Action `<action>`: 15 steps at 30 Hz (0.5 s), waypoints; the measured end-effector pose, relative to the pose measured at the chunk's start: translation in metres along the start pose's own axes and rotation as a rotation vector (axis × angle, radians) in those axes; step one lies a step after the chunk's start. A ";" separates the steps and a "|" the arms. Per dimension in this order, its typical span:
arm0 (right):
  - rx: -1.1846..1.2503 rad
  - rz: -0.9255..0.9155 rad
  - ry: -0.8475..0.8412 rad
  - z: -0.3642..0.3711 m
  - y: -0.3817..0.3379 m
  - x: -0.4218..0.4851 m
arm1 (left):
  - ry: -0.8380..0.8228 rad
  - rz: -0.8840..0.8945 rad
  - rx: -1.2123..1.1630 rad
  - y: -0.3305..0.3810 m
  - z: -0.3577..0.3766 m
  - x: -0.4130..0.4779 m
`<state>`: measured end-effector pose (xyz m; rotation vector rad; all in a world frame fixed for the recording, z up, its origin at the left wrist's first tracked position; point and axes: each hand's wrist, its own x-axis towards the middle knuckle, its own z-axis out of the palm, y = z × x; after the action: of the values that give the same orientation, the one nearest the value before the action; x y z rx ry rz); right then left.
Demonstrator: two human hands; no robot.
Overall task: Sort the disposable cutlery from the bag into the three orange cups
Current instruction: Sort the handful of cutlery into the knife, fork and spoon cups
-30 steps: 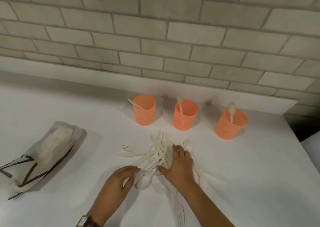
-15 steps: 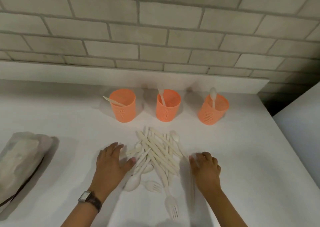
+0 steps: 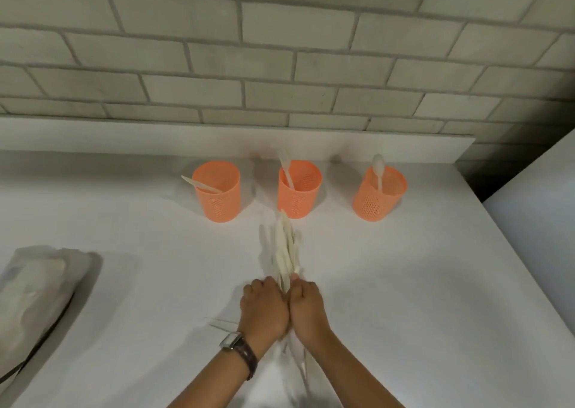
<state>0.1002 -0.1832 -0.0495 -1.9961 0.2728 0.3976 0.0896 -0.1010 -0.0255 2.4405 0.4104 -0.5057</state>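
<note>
Three orange mesh cups stand in a row near the back of the white counter: the left cup (image 3: pixel 218 190) holds a knife, the middle cup (image 3: pixel 298 189) a fork handle, the right cup (image 3: pixel 378 193) a spoon. My left hand (image 3: pixel 264 308) and my right hand (image 3: pixel 306 306) are pressed side by side, fingers curled around a bunch of white cutlery (image 3: pixel 285 249). The bunch sticks out forward toward the middle cup. A few ends show below my wrists.
The crumpled plastic bag (image 3: pixel 34 286) lies at the left edge of the counter (image 3: pixel 404 283). A brick wall with a white ledge runs behind the cups. The counter's right edge drops off beside a white surface (image 3: pixel 535 208).
My hands were spread on either side of the scattered pile; they have swept together, and the loose pieces are now gathered into one tight bunch between them.
</note>
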 end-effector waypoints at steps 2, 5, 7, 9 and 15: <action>0.151 0.064 -0.044 0.000 -0.002 0.002 | -0.087 -0.036 -0.166 0.002 0.000 0.005; 0.317 0.061 -0.095 -0.001 -0.010 -0.003 | -0.115 -0.089 -0.460 0.000 -0.003 0.014; 0.319 0.001 -0.094 0.005 -0.015 -0.013 | -0.078 -0.103 -0.725 -0.001 -0.007 0.013; 0.263 -0.049 -0.087 0.013 -0.018 -0.023 | -0.032 -0.137 -0.945 -0.006 -0.011 0.010; 0.038 -0.234 -0.105 0.008 -0.026 -0.037 | -0.055 -0.200 -1.159 -0.028 -0.026 -0.004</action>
<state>0.0745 -0.1639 -0.0166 -1.9365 -0.0198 0.3436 0.0815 -0.0647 -0.0185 1.2727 0.6845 -0.2777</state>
